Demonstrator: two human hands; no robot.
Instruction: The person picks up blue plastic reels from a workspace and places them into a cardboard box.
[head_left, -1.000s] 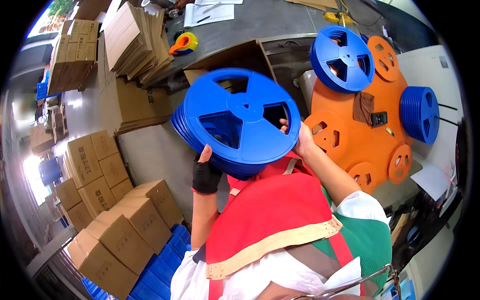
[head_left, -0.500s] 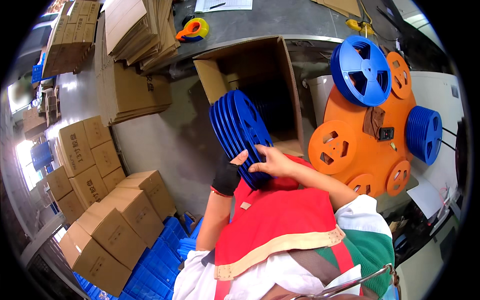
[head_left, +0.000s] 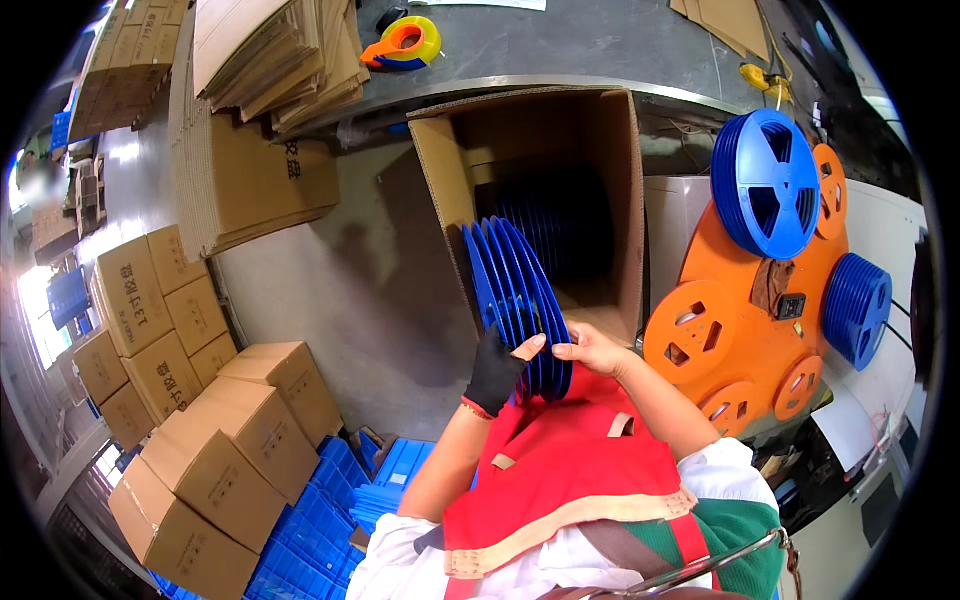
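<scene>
I held a stack of flat blue plastic reels (head_left: 515, 300) on edge, tilted, right at the mouth of the open brown cardboard box (head_left: 610, 190) lying on its side at twelve o'clock from me. My left hand (head_left: 497, 368), in a black fingerless glove, gripped the stack's lower rim, thumb pressed on its near face. My right hand (head_left: 590, 350) pinched the same rim from three o'clock, fingers curled narrow around it. More blue reels sat inside the box. At two o'clock stood an orange reel rack (head_left: 740, 340); at eight o'clock, sealed cardboard cartons (head_left: 230, 450).
</scene>
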